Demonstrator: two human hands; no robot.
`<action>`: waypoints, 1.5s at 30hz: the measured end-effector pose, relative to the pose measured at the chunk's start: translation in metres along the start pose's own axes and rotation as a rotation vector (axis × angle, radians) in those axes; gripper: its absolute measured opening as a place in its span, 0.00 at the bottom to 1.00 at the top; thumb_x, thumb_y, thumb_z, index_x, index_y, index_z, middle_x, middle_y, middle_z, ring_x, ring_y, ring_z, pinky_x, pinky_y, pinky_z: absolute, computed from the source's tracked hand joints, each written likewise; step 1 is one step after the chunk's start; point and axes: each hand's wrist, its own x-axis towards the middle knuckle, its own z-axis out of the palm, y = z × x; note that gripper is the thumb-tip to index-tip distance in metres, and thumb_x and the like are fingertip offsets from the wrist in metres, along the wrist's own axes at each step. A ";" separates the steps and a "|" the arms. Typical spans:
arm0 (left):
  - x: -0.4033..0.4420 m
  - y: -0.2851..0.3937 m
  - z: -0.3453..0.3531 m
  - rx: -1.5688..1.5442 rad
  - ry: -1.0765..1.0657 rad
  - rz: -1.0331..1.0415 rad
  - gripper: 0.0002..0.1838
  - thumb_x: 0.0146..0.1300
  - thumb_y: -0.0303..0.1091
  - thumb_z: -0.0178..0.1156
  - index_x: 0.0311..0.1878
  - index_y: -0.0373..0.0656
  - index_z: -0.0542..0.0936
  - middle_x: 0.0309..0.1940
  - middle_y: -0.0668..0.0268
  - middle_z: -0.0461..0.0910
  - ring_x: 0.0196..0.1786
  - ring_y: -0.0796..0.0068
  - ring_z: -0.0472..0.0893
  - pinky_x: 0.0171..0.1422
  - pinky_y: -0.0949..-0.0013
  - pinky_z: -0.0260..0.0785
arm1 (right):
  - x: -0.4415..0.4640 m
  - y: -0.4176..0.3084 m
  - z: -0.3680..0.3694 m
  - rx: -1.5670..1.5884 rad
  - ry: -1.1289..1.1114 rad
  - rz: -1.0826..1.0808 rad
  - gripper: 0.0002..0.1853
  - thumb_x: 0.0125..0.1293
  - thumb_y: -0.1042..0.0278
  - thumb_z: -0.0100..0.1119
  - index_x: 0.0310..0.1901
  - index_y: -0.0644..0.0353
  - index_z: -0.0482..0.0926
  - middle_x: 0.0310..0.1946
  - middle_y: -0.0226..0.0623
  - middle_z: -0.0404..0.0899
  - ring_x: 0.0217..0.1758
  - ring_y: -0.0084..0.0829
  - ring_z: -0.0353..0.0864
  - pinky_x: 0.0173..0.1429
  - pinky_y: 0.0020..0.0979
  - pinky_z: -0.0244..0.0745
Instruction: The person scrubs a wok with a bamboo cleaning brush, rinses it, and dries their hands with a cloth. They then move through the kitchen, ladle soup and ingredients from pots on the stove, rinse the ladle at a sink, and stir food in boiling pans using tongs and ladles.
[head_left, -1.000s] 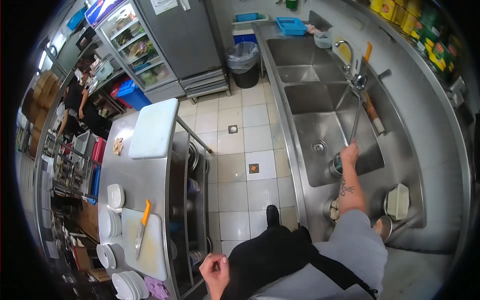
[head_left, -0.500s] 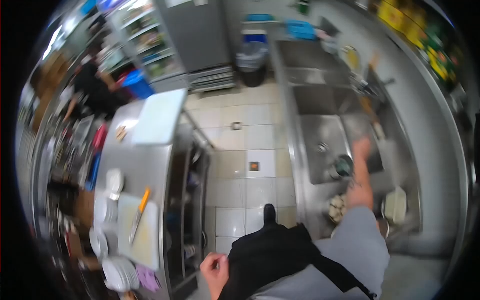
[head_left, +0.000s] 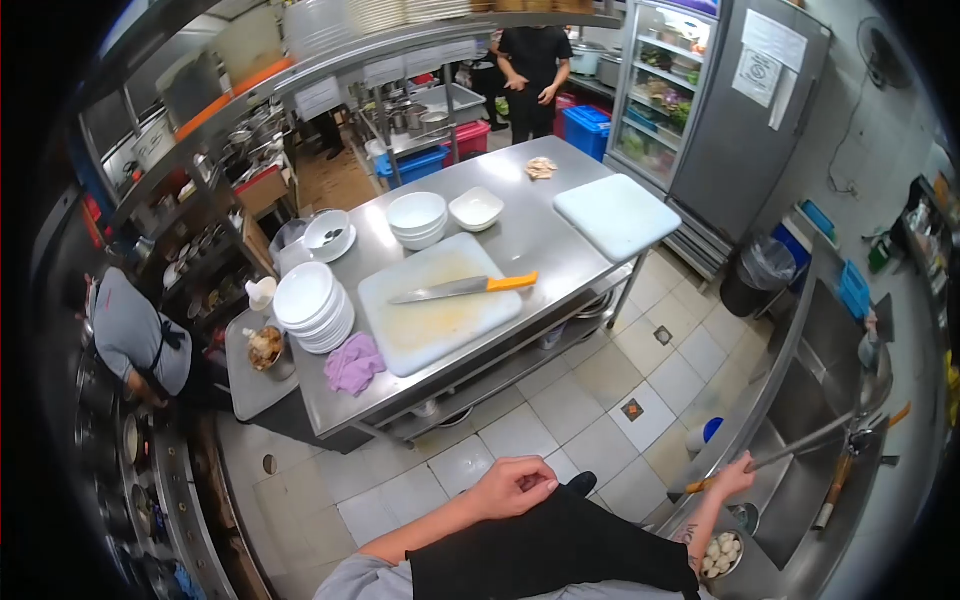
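My right hand is closed around the wooden handle of a long metal utensil over the sink at the right. The utensil's far end reaches toward the faucet. Below that hand, a bowl of white, round pieces stands beside the sink. My left hand is curled in front of the black apron, its fingers bent together; whether anything small is inside is hidden. A knife with an orange handle lies on the stained cutting board on the steel table.
The steel table also bears stacked white bowls, plates, a purple cloth and a second cutting board. One person stands beyond it, another at the left. A bin stands near the fridge.
The view has swung left, bringing the whole table and the person at the left into sight. My left hand has moved across the apron. The utensil's wooden handle now shows in my right hand.
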 end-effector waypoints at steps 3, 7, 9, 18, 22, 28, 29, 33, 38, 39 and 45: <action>-0.034 -0.007 -0.027 0.034 0.049 -0.011 0.03 0.63 0.28 0.65 0.35 0.39 0.83 0.24 0.67 0.77 0.22 0.80 0.71 0.26 0.74 0.61 | -0.107 -0.061 0.031 0.066 -0.167 0.013 0.16 0.68 0.63 0.58 0.29 0.65 0.70 0.21 0.31 0.71 0.18 0.24 0.66 0.22 0.32 0.62; -0.072 -0.008 -0.065 0.152 0.255 0.028 0.03 0.59 0.27 0.66 0.35 0.40 0.82 0.26 0.64 0.78 0.26 0.74 0.75 0.30 0.71 0.66 | -0.194 -0.018 0.061 0.032 -0.524 -0.087 0.16 0.67 0.64 0.60 0.26 0.61 0.69 0.16 0.29 0.69 0.14 0.23 0.66 0.18 0.29 0.59; -0.085 -0.003 -0.084 0.257 0.393 0.091 0.05 0.55 0.27 0.67 0.35 0.40 0.82 0.28 0.63 0.79 0.29 0.69 0.77 0.34 0.69 0.68 | -0.243 -0.039 0.062 -0.005 -0.793 -0.018 0.14 0.65 0.66 0.62 0.26 0.60 0.70 0.13 0.28 0.68 0.13 0.22 0.67 0.17 0.28 0.60; -0.125 0.001 -0.130 0.707 1.079 0.182 0.17 0.47 0.25 0.66 0.43 0.38 0.78 0.39 0.55 0.79 0.42 0.54 0.77 0.51 0.57 0.70 | -0.334 -0.101 0.122 -0.253 -1.656 -0.138 0.20 0.61 0.64 0.69 0.21 0.65 0.70 0.14 0.25 0.65 0.22 0.18 0.62 0.26 0.32 0.61; -0.148 -0.008 -0.128 0.834 1.277 0.124 0.29 0.53 0.35 0.62 0.58 0.35 0.68 0.59 0.48 0.68 0.62 0.51 0.69 0.69 0.50 0.59 | -0.358 -0.133 0.169 -0.308 -2.044 -0.386 0.20 0.62 0.60 0.67 0.22 0.64 0.72 0.14 0.36 0.68 0.19 0.29 0.67 0.28 0.37 0.65; -0.146 -0.012 -0.123 1.003 1.379 0.187 0.38 0.58 0.50 0.58 0.66 0.36 0.62 0.66 0.46 0.63 0.70 0.47 0.63 0.74 0.44 0.54 | -0.395 -0.137 0.227 -0.356 -2.424 -0.780 0.20 0.65 0.52 0.63 0.26 0.62 0.76 0.17 0.43 0.73 0.21 0.42 0.75 0.30 0.41 0.69; -0.142 -0.013 -0.124 1.015 1.385 0.198 0.39 0.58 0.52 0.58 0.67 0.36 0.62 0.67 0.46 0.62 0.71 0.46 0.62 0.74 0.44 0.53 | -0.402 -0.135 0.237 -0.379 -2.468 -0.962 0.20 0.64 0.51 0.62 0.27 0.62 0.76 0.21 0.48 0.75 0.26 0.52 0.75 0.33 0.45 0.70; -0.140 -0.016 -0.129 0.981 1.285 0.134 0.46 0.58 0.55 0.60 0.72 0.34 0.57 0.70 0.42 0.60 0.74 0.42 0.59 0.77 0.42 0.48 | -0.434 -0.136 0.247 -0.362 -2.597 -1.004 0.20 0.63 0.49 0.60 0.31 0.63 0.78 0.24 0.53 0.77 0.32 0.57 0.78 0.38 0.50 0.72; -0.135 -0.023 -0.141 0.946 1.198 0.091 0.52 0.58 0.53 0.64 0.75 0.32 0.51 0.74 0.40 0.56 0.76 0.40 0.56 0.78 0.42 0.45 | -0.469 -0.129 0.253 -0.360 -2.664 -1.035 0.18 0.61 0.53 0.62 0.32 0.64 0.79 0.25 0.54 0.78 0.34 0.58 0.79 0.39 0.50 0.73; -0.137 -0.020 -0.139 0.931 1.194 0.103 0.51 0.57 0.50 0.64 0.75 0.32 0.50 0.74 0.39 0.56 0.76 0.40 0.56 0.78 0.42 0.46 | -0.472 -0.129 0.249 -0.349 -2.666 -1.024 0.18 0.61 0.53 0.62 0.32 0.64 0.79 0.25 0.54 0.78 0.34 0.58 0.80 0.39 0.50 0.73; -0.161 0.008 -0.159 0.989 1.196 0.129 0.48 0.54 0.30 0.59 0.76 0.32 0.47 0.74 0.37 0.54 0.77 0.39 0.55 0.79 0.43 0.46 | -0.498 -0.183 0.242 -0.168 -2.621 -1.025 0.20 0.60 0.53 0.63 0.25 0.64 0.75 0.19 0.53 0.74 0.26 0.56 0.77 0.32 0.49 0.70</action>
